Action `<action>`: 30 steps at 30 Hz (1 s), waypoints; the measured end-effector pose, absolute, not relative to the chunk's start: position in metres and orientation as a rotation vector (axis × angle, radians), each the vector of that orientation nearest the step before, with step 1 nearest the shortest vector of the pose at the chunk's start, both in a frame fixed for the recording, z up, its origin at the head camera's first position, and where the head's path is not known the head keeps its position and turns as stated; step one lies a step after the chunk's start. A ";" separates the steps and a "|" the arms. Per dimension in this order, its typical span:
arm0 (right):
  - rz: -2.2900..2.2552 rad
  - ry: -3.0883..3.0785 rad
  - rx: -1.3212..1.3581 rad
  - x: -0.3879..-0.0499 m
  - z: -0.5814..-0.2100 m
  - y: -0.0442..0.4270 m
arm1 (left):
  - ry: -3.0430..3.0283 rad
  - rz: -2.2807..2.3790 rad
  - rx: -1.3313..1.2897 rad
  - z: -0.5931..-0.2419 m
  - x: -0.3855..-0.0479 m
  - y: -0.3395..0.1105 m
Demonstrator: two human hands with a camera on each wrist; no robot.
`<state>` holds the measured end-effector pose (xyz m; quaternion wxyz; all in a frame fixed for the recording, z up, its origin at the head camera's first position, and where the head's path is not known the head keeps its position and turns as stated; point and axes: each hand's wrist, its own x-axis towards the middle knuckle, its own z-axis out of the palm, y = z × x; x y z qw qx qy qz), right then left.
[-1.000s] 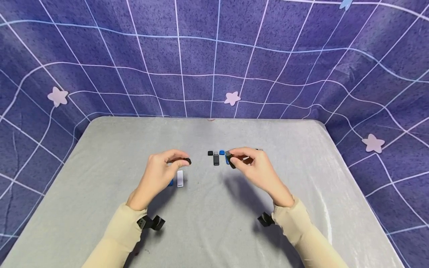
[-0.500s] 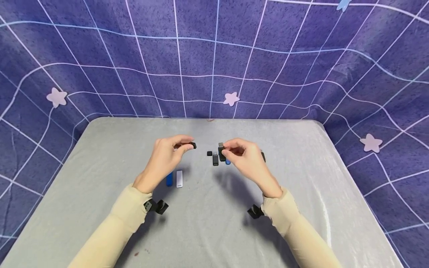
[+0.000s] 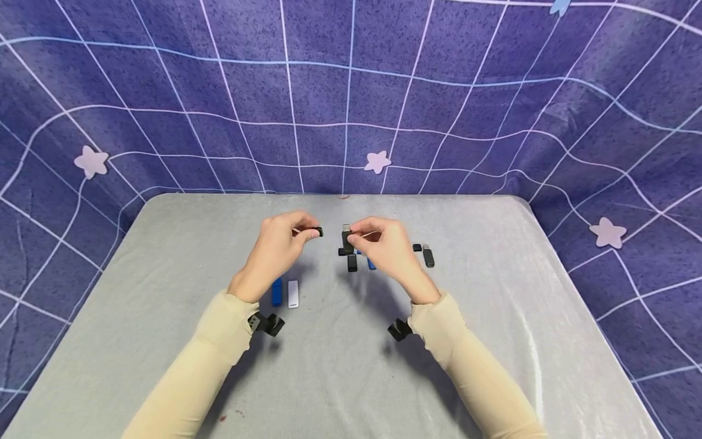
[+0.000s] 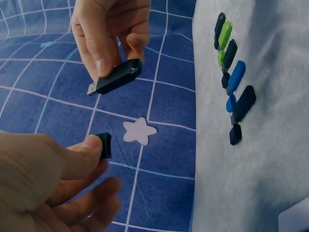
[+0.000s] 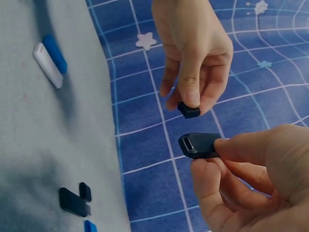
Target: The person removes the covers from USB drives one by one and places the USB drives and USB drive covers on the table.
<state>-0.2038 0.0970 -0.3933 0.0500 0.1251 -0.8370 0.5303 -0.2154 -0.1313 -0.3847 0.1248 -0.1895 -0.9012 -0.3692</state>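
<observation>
My left hand [image 3: 282, 241] pinches a small black USB stick cap [image 4: 105, 145] between thumb and fingertips, above the table. To its right, my right hand [image 3: 386, 247] grips a black USB stick [image 4: 119, 77] by its body, with the metal plug bare at one end. In the head view the plug points away from me. Cap and stick are apart, with a short gap between them. In the right wrist view the stick's slotted rear end [image 5: 187, 144] shows and its plug is hidden.
On the grey table [image 3: 192, 256] lie a blue stick [image 3: 276, 291] and a white stick [image 3: 293, 294], side by side. Several uncapped sticks form a row, including a black one [image 3: 352, 263], a blue one [image 4: 236, 76] and a green one [image 4: 225, 35], their caps alongside.
Both hands have moved forward over the table, and the right hand has also shifted left. The gap between cap and stick has narrowed, and the stick has turned more upright in the head view.
</observation>
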 end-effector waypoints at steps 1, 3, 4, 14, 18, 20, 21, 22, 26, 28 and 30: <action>1.613 -2.562 0.375 -0.205 -0.395 0.095 | -2.635 -1.082 -0.545 -0.386 -0.216 -0.131; 1.619 -2.582 0.365 -0.208 -0.398 0.092 | -2.660 -1.073 -0.533 -0.389 -0.218 -0.131; 1.629 -2.586 0.363 -0.210 -0.400 0.090 | -2.676 -1.059 -0.528 -0.390 -0.219 -0.131; 1.739 -2.625 0.373 -0.231 -0.422 0.075 | -2.792 -0.931 -0.556 -0.408 -0.232 -0.133; 1.764 -2.645 0.353 -0.235 -0.429 0.072 | -2.843 -0.910 -0.564 -0.415 -0.240 -0.134; 1.768 -2.659 0.343 -0.235 -0.432 0.072 | -2.865 -0.903 -0.556 -0.418 -0.242 -0.134; 1.763 -2.668 0.339 -0.236 -0.433 0.071 | -2.874 -0.898 -0.552 -0.419 -0.243 -0.134; 1.761 -2.675 0.334 -0.236 -0.434 0.071 | -2.881 -0.895 -0.547 -0.420 -0.244 -0.134; 1.739 -2.706 0.336 -0.237 -0.437 0.069 | -2.897 -0.884 -0.542 -0.425 -0.248 -0.135; 1.717 -2.727 0.335 -0.238 -0.438 0.068 | -2.903 -0.875 -0.552 -0.429 -0.249 -0.135; 1.704 -2.749 0.334 -0.239 -0.439 0.067 | -2.910 -0.856 -0.567 -0.432 -0.251 -0.136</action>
